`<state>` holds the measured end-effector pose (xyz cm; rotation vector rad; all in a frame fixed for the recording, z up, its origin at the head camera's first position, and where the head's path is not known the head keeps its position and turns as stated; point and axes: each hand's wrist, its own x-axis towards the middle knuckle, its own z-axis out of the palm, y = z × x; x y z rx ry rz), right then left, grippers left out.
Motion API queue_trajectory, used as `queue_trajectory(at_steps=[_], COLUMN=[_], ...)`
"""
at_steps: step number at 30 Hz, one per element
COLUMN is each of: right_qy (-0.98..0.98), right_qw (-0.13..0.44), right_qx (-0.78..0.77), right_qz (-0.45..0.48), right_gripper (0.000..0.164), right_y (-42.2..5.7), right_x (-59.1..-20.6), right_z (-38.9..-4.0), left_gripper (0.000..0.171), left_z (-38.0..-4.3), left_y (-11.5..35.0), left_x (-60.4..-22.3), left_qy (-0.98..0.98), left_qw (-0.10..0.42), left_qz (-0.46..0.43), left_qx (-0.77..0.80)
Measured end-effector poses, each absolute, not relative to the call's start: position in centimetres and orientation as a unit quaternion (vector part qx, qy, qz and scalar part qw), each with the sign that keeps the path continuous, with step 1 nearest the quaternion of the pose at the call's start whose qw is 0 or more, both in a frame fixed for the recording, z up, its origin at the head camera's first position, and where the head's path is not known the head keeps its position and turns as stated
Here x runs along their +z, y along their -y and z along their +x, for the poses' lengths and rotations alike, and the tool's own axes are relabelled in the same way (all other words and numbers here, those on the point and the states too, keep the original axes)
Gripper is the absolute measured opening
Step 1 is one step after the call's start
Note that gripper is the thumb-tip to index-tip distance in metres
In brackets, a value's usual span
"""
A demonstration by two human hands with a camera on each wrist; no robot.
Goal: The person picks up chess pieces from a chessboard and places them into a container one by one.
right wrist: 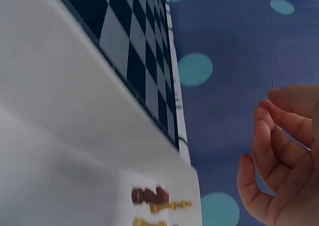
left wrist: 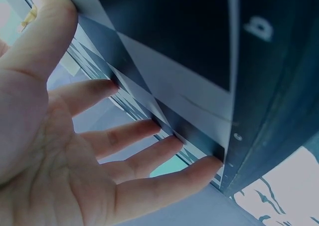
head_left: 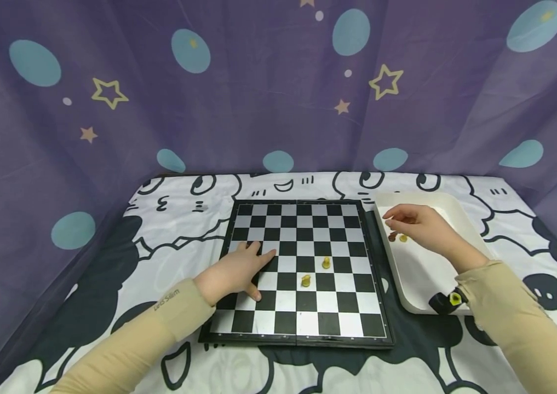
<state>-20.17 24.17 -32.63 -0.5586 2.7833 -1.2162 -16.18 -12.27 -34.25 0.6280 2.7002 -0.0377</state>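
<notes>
A black-and-white chessboard [head_left: 285, 300] lies flat. My left hand [head_left: 239, 268] rests on its left side with fingers spread and fingertips touching the squares; the left wrist view shows nothing in that palm. Two yellow chess pieces [head_left: 305, 280] stand on the board, right of the left hand. My right hand [head_left: 418, 225] hovers over the white tray [head_left: 426, 279], its fingers loosely bent. No piece shows between the fingers in the right wrist view. Below it in the tray lie a brown chess piece [right wrist: 149, 195] and a slim golden chess piece [right wrist: 172, 206], with another golden piece [right wrist: 148, 222] partly cut off.
The tray stands just right of the board, over a black-and-white cartoon cloth [head_left: 184, 219]. A purple curtain [head_left: 268, 98] with stars and blue spots hangs behind and at the sides. A black strap with a yellow-centred piece [head_left: 454, 299] sits at the right wrist.
</notes>
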Motion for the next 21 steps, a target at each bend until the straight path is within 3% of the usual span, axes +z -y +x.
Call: queue_trajectory(at_steps=[9, 21], right_qy=[-0.913, -0.898], right_qw=[0.025, 0.071], right_qx=[-0.34, -0.329], right_qz=[-0.224, -0.283], right_gripper=[0.019, 0.022], right_y=[-20.6, -17.0], right_x=[-32.6, -32.9], right_z=[-19.1, -18.9], left_gripper=[0.1, 0.1], left_z=[-16.2, -16.2], left_y=[12.4, 12.3], left_x=[-34.4, -34.3], left_qy=[-0.958, -0.957], left_qw=[0.183, 0.182], left_qz=[0.222, 0.224], left_qx=[-0.012, -0.01])
